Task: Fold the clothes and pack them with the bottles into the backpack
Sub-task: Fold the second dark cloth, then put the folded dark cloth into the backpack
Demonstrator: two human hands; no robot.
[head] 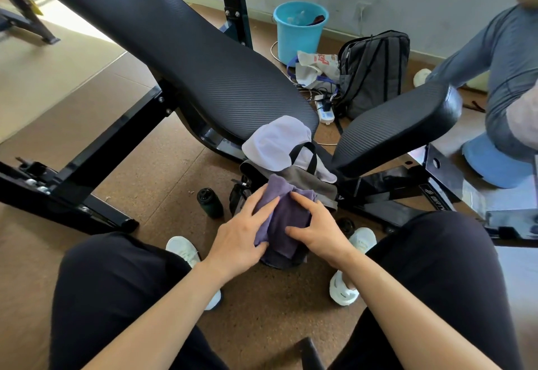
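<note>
Between the person's knees, the left hand (241,237) and right hand (318,231) clasp a purple garment (286,215) from either side, near a dark bottle (210,202).

Black trousers (116,297) cover both legs, white trainers (185,250) both feet; bare forearms (163,311) lead to the left hand (235,241) and right hand (317,230)

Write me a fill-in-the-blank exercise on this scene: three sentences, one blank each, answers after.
The left hand and the right hand both hold a ___ garment.
The dark bottle left of the hands stands upright on the ___.
The bucket near the wall is ___ in colour.
Missing words: purple; floor; blue.
</note>
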